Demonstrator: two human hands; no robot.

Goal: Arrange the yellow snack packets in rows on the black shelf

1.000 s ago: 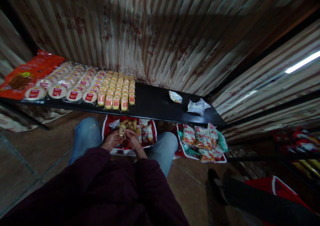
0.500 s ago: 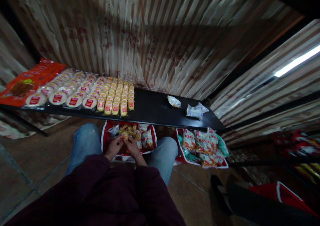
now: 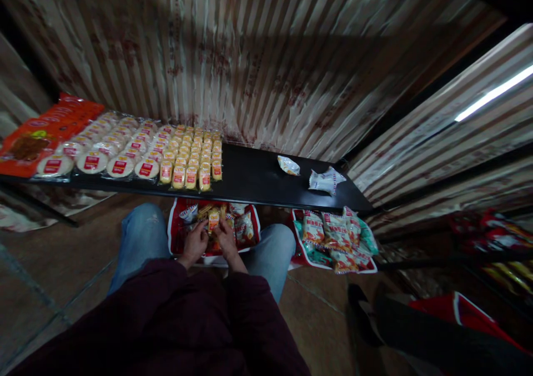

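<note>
Between my two hands is a small yellow wrapped snack pack [image 3: 214,220] with an orange-red label facing up. My left hand [image 3: 195,244] pinches its left edge and my right hand [image 3: 225,239] its right edge. Both hands are over a red basket [image 3: 172,230] with a white rim, between my knees. Inside the basket lie more yellow packs and several white snack bags [image 3: 244,228]. On the black shelf [image 3: 252,179] just beyond, similar yellow packs [image 3: 191,176] lie in rows beside rows of round white wrapped crackers [image 3: 120,166].
An orange bag [image 3: 33,134] lies at the shelf's left end. Two crumpled white packets, one of them a silvery wrapper [image 3: 326,181], lie on its right part. A second basket [image 3: 320,264] of snack bags stands right of my knee. Another person's leg [image 3: 416,323] is at lower right.
The yellow pack between my fingers has turned label up and shows more plainly above the basket. My hands have shifted slightly; the view has moved a little.
</note>
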